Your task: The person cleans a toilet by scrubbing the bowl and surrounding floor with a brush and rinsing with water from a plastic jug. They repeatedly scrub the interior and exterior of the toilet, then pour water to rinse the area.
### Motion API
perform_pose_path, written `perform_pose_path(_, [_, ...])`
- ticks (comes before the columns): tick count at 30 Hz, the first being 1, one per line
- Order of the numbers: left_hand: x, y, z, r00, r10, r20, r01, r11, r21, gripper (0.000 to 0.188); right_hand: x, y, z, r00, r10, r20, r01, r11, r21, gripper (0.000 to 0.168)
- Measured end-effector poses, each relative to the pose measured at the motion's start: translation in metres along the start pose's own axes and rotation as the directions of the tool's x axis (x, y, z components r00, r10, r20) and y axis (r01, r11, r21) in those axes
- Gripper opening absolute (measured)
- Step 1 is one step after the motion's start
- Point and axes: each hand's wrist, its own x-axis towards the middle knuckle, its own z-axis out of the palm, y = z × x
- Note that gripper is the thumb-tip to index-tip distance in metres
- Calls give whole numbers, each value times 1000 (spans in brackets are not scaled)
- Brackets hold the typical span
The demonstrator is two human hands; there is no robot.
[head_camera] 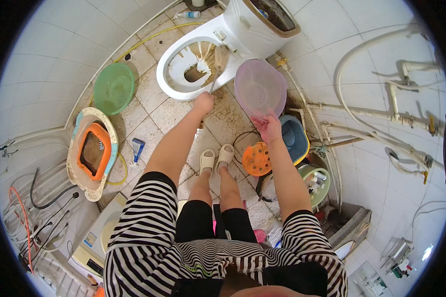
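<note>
My left hand (203, 103) grips the thin handle of a toilet brush (220, 61). The brush head rests against the inner right side of the white toilet bowl (171, 91). Brown stains and pale streaks mark the bowl's inside around the dark drain opening. With my right hand (268, 129) I hold the near rim of a translucent pinkish-purple plastic basin (262, 87), tilted beside the toilet. Behind the bowl stands the toilet's cistern (258, 28), its top uncovered and its inside dark.
A green basin (113, 89), a stained baby tub (112, 139) with an orange rim, and a blue-and-white tube (137, 150) are at left. An orange perforated stool (256, 159), a blue basin (291, 137) and a green bucket (321, 193) stand right. Pipes (378, 115) line the wall.
</note>
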Motion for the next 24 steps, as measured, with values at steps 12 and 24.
perform_pose_path(12, [-16, 59, 74, 991, -126, -53, 115, 976, -184, 20, 80, -20, -15, 997, 60, -50, -68, 981, -180, 39])
perform_pose_path(24, [-67, 67, 103, 992, -129, 3, 127, 976, -175, 21, 98, -54, -6, 996, 88, -32, -93, 969, -230, 40])
